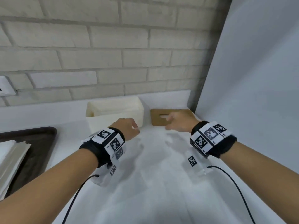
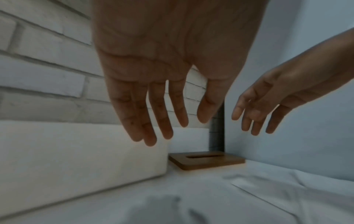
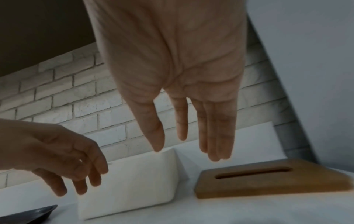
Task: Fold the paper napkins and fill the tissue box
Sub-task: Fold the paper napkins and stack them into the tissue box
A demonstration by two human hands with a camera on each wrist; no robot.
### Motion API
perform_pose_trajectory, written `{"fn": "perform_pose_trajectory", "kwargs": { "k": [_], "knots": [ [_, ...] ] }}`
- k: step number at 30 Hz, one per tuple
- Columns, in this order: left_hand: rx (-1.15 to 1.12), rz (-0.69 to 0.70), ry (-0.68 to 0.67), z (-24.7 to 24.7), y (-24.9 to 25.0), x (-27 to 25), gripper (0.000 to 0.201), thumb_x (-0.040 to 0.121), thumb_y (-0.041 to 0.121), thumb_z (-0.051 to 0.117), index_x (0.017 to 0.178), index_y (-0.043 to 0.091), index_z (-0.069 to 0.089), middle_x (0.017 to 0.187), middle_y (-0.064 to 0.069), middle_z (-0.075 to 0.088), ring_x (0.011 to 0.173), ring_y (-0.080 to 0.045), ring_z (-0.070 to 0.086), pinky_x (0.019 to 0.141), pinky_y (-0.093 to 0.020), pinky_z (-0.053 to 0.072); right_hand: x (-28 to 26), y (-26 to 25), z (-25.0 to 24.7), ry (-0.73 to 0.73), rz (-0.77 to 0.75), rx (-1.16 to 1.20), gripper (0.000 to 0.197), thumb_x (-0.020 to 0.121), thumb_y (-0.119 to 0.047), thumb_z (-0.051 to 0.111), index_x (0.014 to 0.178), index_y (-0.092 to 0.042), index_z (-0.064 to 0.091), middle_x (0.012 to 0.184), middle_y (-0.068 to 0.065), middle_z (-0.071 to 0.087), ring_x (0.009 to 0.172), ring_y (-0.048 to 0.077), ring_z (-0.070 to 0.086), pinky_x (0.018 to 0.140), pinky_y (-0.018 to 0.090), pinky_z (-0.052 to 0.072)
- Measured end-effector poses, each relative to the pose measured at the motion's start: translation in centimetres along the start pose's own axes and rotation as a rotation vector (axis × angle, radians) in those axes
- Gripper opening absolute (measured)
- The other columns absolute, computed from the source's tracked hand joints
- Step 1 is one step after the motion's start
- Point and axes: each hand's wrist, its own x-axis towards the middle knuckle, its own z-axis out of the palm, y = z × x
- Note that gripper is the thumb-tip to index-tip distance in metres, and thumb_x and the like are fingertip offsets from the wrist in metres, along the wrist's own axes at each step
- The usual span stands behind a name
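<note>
**Reaching toward the lid and the filled box**

Sitting at the back of the counter [image 1: 161, 183], against the brick wall: the white tissue box [image 1: 116, 113], lid off, with folded napkins showing inside from the head view. Lying flat just to its right, apart from it: the slotted wooden lid [image 3: 268, 181]. Hovering above and before the box: the left hand [image 1: 127, 128], fingers loosely extended, gripping nothing. Hovering over the lid's near edge: the right hand [image 1: 179, 122], grip slack and open, also holding nothing; contact with the lid cannot be told. Resting far left on a dark tray [image 1: 40, 139]: a stack of unfolded paper napkins [image 1: 11, 159].

Judging by the layout, either closing the box or fetching another napkin. Calling next for a pinch on the lid's edges, lifting level and seating squarely on the box rim.
</note>
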Motion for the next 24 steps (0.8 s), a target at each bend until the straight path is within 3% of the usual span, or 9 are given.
{"fn": "perform_pose_trajectory", "kwargs": {
  "k": [3,6,9,12,17,19,21,22,24],
  "knots": [
    [0.007,0.041,-0.15,2.9,1.4,-1.1,0.037,0.086,0.037,0.055,0.12,0.022,0.054,0.127,-0.002,0.056,0.116,-0.019,0.053,0.096,-0.028,0.042,-3.4,3.2,0.7,-0.081,0.083,0.059,0.04,0.085,-0.023,0.064,0.122,-0.01,0.052,0.105,0.004,0.051,0.082,0.018,0.053,0.069,0.023,0.042],
    [0.024,0.068,-0.271,5.4,2.4,-2.2,0.048,0.086,0.041,0.055,0.129,0.021,0.046,0.131,-0.003,0.053,0.12,-0.02,0.051,0.1,-0.029,0.04,-6.8,6.2,1.6,-0.122,0.159,0.013,0.041,0.086,-0.026,0.063,0.123,-0.012,0.051,0.102,-0.001,0.047,0.081,0.016,0.05,0.068,0.021,0.04],
    [-0.007,0.084,-0.31,7.5,3.3,-3.2,0.058,0.087,0.04,0.055,0.138,0.018,0.035,0.136,-0.005,0.051,0.124,-0.022,0.048,0.102,-0.03,0.037,-10.5,8.5,2.9,-0.191,0.248,-0.093,0.049,0.087,-0.029,0.06,0.13,-0.012,0.044,0.106,-0.001,0.048,0.068,0.006,0.045,0.058,0.016,0.034],
    [-0.093,0.106,-0.259,9.1,4.4,-3.5,0.064,0.088,0.038,0.056,0.141,0.015,0.03,0.133,-0.007,0.054,0.124,-0.024,0.049,0.101,-0.03,0.036,-13.3,10.3,4.4,-0.234,0.362,-0.149,0.06,0.084,-0.037,0.062,0.131,-0.007,0.041,0.118,0.006,0.056,0.094,0.019,0.058,0.073,0.023,0.043],
    [-0.101,0.088,-0.259,10.8,6.4,-3.4,0.076,0.082,0.042,0.064,0.142,0.011,0.029,0.139,-0.01,0.048,0.129,-0.027,0.045,0.105,-0.033,0.035,-15.6,11.5,7.3,-0.127,0.461,-0.048,0.076,0.077,-0.04,0.07,0.132,-0.001,0.033,0.131,0.011,0.049,0.117,0.026,0.051,0.093,0.032,0.044],
    [-0.028,0.087,-0.3,11.4,7.2,-3.4,0.075,0.079,0.041,0.066,0.138,0.008,0.034,0.139,-0.01,0.048,0.127,-0.027,0.046,0.101,-0.032,0.037,-15.8,11.6,7.9,-0.107,0.496,0.009,0.063,0.077,-0.038,0.071,0.12,-0.002,0.042,0.12,0.011,0.053,0.11,0.025,0.055,0.088,0.031,0.046],
    [0.011,0.082,-0.328,11.5,7.8,-3.4,0.073,0.08,0.039,0.067,0.137,0.004,0.037,0.139,-0.012,0.047,0.127,-0.028,0.046,0.101,-0.031,0.038,-15.8,11.8,7.9,-0.101,0.507,0.055,0.038,0.078,-0.036,0.071,0.091,-0.008,0.049,0.093,0.006,0.053,0.083,0.018,0.055,0.069,0.025,0.044],
    [0.015,0.079,-0.349,11.4,8.0,-3.3,0.073,0.081,0.037,0.067,0.137,0.002,0.037,0.14,-0.013,0.047,0.128,-0.028,0.046,0.102,-0.03,0.037,-15.8,11.8,7.9,-0.114,0.511,0.073,0.036,0.079,-0.035,0.07,0.092,-0.008,0.051,0.094,0.005,0.054,0.085,0.018,0.056,0.07,0.024,0.043],
    [-0.006,0.083,-0.395,11.2,8.2,-3.0,0.069,0.081,0.035,0.068,0.135,0.001,0.042,0.137,-0.014,0.05,0.125,-0.029,0.049,0.101,-0.03,0.039,-15.8,12.2,7.8,-0.152,0.513,0.103,0.057,0.084,-0.032,0.066,0.125,0.0,0.045,0.121,0.01,0.053,0.118,0.026,0.051,0.087,0.027,0.043]
  ]
}}
